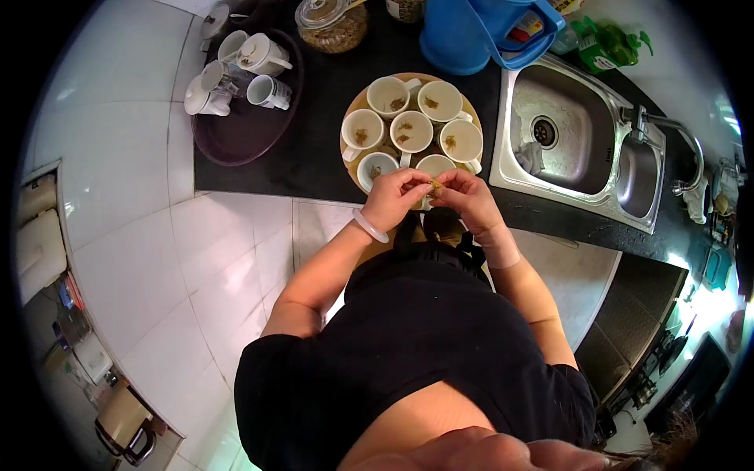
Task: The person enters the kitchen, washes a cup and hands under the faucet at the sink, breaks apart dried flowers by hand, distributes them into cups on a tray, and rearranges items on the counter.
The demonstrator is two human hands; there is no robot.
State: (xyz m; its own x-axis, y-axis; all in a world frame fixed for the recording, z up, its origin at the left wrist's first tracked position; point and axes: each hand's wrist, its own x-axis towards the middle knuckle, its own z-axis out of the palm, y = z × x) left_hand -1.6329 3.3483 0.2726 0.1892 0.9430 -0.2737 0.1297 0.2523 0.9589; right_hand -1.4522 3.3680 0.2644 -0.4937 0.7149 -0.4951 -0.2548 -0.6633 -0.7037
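Both of my hands meet over the front edge of a round tan tray (355, 104) on the dark counter. My left hand (397, 196) and my right hand (469, 200) pinch a small yellowish dried piece (435, 185) between their fingertips. Several white cups stand on the tray. One cup (411, 132) is in the middle, with brownish dried bits at its bottom, and the cups around it hold similar bits. A front cup (437, 165) sits right behind my fingers, partly hidden by them, so its contents cannot be made out.
On the left, a dark round tray (245, 145) carries small cups and a white teapot (261, 55). Behind the cups are a glass jar (334, 30) and a blue container (454, 39). A steel sink (565, 129) with a tap (695, 153) lies right, a green bottle (616, 45) behind it.
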